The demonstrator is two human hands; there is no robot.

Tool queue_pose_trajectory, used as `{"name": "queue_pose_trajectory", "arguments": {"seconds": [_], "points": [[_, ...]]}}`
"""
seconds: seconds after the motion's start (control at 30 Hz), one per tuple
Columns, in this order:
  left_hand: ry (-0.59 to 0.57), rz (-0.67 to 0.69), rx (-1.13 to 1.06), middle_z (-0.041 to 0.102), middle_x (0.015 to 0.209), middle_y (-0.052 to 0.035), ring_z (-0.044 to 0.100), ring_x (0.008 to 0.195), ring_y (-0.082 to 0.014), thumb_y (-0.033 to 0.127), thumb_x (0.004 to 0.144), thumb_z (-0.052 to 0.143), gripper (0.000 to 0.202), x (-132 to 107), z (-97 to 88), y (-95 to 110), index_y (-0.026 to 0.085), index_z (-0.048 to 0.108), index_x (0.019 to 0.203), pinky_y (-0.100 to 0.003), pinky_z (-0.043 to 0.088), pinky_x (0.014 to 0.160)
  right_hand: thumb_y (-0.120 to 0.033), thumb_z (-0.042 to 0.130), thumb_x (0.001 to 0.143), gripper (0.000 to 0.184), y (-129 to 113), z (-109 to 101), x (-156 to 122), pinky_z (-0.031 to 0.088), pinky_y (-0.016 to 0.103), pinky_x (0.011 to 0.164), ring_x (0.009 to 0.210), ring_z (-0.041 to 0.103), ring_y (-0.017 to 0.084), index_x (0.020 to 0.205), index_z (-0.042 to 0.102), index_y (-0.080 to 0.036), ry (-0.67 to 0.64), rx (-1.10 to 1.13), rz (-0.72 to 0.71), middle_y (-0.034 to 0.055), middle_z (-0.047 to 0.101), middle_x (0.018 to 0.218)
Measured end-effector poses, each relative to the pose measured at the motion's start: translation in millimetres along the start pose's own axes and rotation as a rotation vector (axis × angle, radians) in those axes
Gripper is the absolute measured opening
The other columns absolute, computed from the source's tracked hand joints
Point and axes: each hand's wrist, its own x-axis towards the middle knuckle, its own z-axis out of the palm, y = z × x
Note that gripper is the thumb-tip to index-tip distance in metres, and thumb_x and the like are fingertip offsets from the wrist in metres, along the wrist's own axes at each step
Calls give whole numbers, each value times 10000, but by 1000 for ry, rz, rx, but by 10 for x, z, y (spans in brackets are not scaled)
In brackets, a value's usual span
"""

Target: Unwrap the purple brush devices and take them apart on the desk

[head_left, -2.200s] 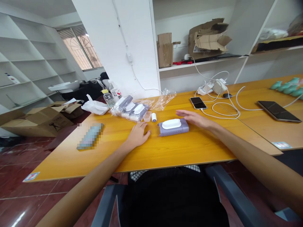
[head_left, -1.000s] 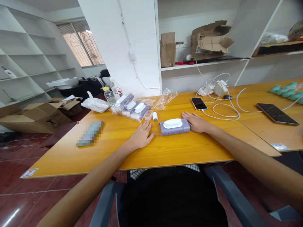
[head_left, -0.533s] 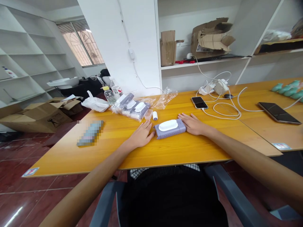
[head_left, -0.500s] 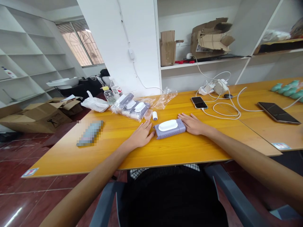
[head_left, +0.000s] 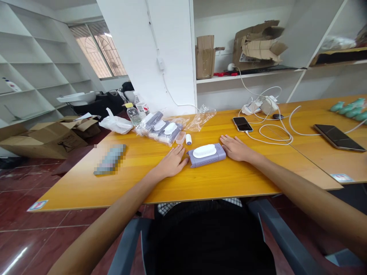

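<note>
Flat on the wooden table [head_left: 160,187] lies my left hand [head_left: 172,162], fingers stretched forward and holding nothing. My right hand [head_left: 235,148] also rests on the tabletop with its fingers extended. Between the two hands is a purple-grey box-like item [head_left: 219,152] with perforated sides, and a white oval brush [head_left: 204,151] with ridges sits on its top. The right hand is close against the item's right end; whether it touches cannot be told. Just beyond the left fingertips stand a small white cylinder [head_left: 188,139] and a clear pinkish plastic cup [head_left: 180,138].
Behind lie several similar purple-and-white items in plastic wrap [head_left: 164,130], a white plastic bag [head_left: 116,124] and a bottle with a yellow cap [head_left: 132,114]. To the right are a charging phone [head_left: 242,124], looped white cables [head_left: 275,142] and a dark tablet [head_left: 339,136]. A blurred-out object [head_left: 110,159] lies at left.
The camera view has shifted very slightly. Both hands and the things on the table stay where they were.
</note>
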Motion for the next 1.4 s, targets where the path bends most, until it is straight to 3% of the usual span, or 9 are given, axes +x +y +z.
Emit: {"name": "queue_pose_trajectory", "arguments": {"seconds": [0.3, 0.47, 0.57, 0.67, 0.83, 1.0, 1.13, 1.23, 1.4], "points": [[15, -3, 9, 442, 1692, -218, 361, 1609, -403, 511, 1079, 407, 649, -14, -15, 14, 95, 502, 1568, -606, 305, 1334, -377, 265, 1105, 598, 5, 26, 11, 320, 675, 1282, 1617, 352, 371, 1643, 433, -179, 12, -11, 1, 156, 416, 1728], [118, 60, -22, 590, 1562, -197, 544, 1471, -374, 385, 1042, 480, 524, -4, -58, 61, 137, 595, 1489, -583, 423, 1269, -380, 284, 1105, 588, 12, 31, -3, 298, 713, 1278, 1615, 356, 374, 1642, 441, -200, 30, 72, -14, 128, 418, 1731], [187, 87, -116, 657, 1480, -168, 607, 1402, -332, 349, 1078, 398, 480, -8, -110, 105, 158, 611, 1464, -559, 457, 1237, -387, 278, 1106, 582, -5, 22, -4, 316, 685, 1287, 1590, 415, 346, 1639, 463, -245, 76, 199, -78, 89, 494, 1689], [156, 144, -212, 609, 1557, -150, 571, 1449, -326, 464, 1113, 369, 535, -40, -154, 150, 196, 535, 1545, -547, 434, 1253, -377, 296, 1101, 568, -44, -4, -3, 390, 603, 1277, 1534, 504, 311, 1631, 485, -299, 147, 317, -152, 44, 573, 1632], [36, 172, -196, 444, 1696, -187, 448, 1544, -412, 704, 983, 601, 892, -89, -154, 194, 205, 350, 1679, -600, 361, 1285, -379, 366, 1087, 514, -123, -56, -22, 469, 554, 1217, 1408, 624, 314, 1527, 613, -281, 205, 367, -201, 61, 692, 1503], [47, 155, -185, 519, 1630, -197, 513, 1486, -412, 660, 935, 692, 888, -63, -136, 186, 199, 418, 1643, -586, 401, 1259, -371, 396, 1079, 473, -161, -96, -35, 509, 548, 1161, 1311, 685, 325, 1429, 695, -264, 199, 384, -208, 85, 754, 1400], [61, 158, -203, 530, 1620, -189, 524, 1478, -405, 604, 923, 715, 847, -40, -139, 165, 189, 455, 1614, -575, 406, 1264, -441, 407, 1087, 489, -133, -119, -50, 482, 551, 1185, 1347, 662, 330, 1452, 679, -262, 156, 419, -221, 94, 724, 1450], [65, 158, -218, 537, 1619, -175, 535, 1470, -404, 585, 909, 726, 834, -31, -145, 149, 208, 466, 1605, -578, 416, 1259, -546, 542, 1036, 561, -101, -118, -75, 434, 582, 1222, 1418, 606, 351, 1524, 615, -279, 116, 433, -245, 103, 666, 1528], [56, 157, -219, 517, 1637, -187, 527, 1480, -410, 563, 903, 724, 842, -28, -148, 123, 189, 457, 1609, -583, 405, 1266, -618, 806, 836, 888, -91, -110, -98, 385, 624, 1245, 1470, 551, 389, 1609, 510, -298, 75, 422, -242, 125, 604, 1591]]}}
